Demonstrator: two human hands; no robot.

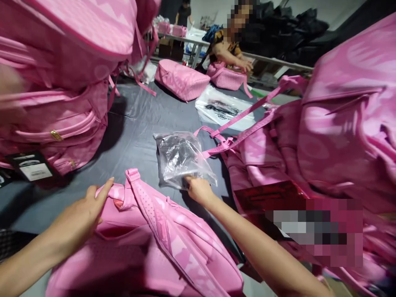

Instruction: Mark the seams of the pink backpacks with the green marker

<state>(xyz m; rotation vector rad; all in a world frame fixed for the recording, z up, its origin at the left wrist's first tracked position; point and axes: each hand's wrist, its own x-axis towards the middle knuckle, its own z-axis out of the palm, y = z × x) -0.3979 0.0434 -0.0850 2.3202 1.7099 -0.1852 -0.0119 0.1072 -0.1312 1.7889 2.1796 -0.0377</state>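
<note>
A pink backpack (192, 231) lies in front of me, its strap and top loop facing up. My left hand (89, 206) is closed on its upper left edge, with some fingers hidden. Beyond the backpack, a folded clear plastic bag (181, 154) rests on the dark table cover. My right hand (199, 189) reaches over the backpack and pinches the near edge of that plastic; its fingertips are partly hidden.
Stacked pink backpacks (62, 82) with a hang tag (35, 167) rise at left. More backpacks (340, 123) crowd the right, their straps reaching the plastic. Farther back are a pink pouch (182, 78), a printed plastic bag (225, 107) and a person handling another pouch (227, 78).
</note>
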